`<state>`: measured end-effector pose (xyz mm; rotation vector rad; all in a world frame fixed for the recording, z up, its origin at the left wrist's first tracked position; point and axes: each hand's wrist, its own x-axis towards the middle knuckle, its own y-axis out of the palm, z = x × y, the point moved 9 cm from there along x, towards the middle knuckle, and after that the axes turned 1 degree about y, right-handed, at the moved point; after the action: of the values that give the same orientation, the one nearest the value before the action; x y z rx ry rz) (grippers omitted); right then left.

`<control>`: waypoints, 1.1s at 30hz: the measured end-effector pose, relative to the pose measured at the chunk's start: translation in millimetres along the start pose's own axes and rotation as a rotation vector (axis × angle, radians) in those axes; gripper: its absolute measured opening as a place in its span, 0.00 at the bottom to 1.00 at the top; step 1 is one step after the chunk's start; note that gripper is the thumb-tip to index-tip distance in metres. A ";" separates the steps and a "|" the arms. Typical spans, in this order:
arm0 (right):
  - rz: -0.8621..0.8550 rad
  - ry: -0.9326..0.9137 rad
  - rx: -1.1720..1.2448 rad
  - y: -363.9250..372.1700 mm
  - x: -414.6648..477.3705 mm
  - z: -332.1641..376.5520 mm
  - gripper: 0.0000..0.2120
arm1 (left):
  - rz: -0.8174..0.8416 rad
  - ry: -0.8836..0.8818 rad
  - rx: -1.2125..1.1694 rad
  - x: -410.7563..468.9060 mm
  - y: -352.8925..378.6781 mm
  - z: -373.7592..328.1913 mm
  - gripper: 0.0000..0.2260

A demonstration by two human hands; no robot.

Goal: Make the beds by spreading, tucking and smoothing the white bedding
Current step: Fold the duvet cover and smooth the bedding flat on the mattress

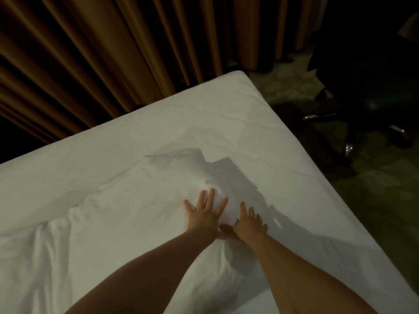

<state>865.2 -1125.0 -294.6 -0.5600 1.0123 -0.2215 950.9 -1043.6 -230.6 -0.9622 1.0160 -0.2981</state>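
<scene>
Where the arms entered: two bare forearms (pixel 145 270) reached up from the bottom edge of the view, converging over the middle of the bed.
Left hand (pixel 205 215): palm down on the white bedding (pixel 136 200); fingers straight and fanned wide, gripping nothing, pressing the cloth flat.
Right hand (pixel 248 220): just beside the left, palm down; fingers extended and spread, holding nothing; the two thumbs met, or nearly so, between the wrists.
Bedding against the fingers: the loose white layer lay under both palms and extended past all the fingertips; a bunched ridge ran from between the wrists back toward the person; heavier creases were gathered to the left of the left hand.
Bedding corners: two pointed corners lay beyond the fingertips, aimed away from the person toward the bed's far corner.
Long axis: near left to far right, roughly in line with the curtain-side edge of the bed.
Surface: mattress (pixel 158 123) under a taut white sheet, mostly smooth, with faint wrinkles toward its rounded far corner.
Room, far left: brown pleated curtain (pixel 102 53), hanging close behind the bed's far edge.
Room, far right: dim patterned carpet (pixel 294 87); dark chair (pixel 349 132) with glinting metal parts at its base, apart from the bed; further detail lost in shadow.
</scene>
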 end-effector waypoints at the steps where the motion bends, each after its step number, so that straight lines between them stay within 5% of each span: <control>1: 0.070 0.021 0.052 11.4 8.3 -2.4 0.54 | 0.004 0.016 0.034 5.1 0.2 -3.8 0.43; 4: 0.242 0.032 0.225 42.9 28.0 -2.1 0.58 | 0.033 0.078 0.138 18.9 -0.1 -9.8 0.46; 10: 0.309 -0.004 0.430 63.5 38.9 -3.3 0.51 | 0.286 0.360 0.432 56.6 15.0 -25.4 0.46; 14: 0.358 0.020 0.467 68.2 46.2 -2.8 0.60 | 0.375 0.416 0.479 67.0 12.2 -26.0 0.39; 21: 0.398 -0.145 0.403 60.9 36.1 34.0 0.25 | 0.137 0.325 0.251 38.2 -4.2 -13.3 0.23; 27: 0.339 -0.131 0.373 45.9 0.0 66.3 0.22 | -0.013 0.151 0.134 -1.8 -27.9 19.0 0.22; 33: 0.182 -0.211 0.145 18.2 -81.9 142.3 0.13 | -0.376 0.009 -0.015 -73.5 -76.1 75.6 0.19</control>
<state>941.8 -1026.6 -186.3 -0.3488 0.8292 -0.0716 989.9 -1001.1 -114.1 -1.1659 0.8421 -0.6073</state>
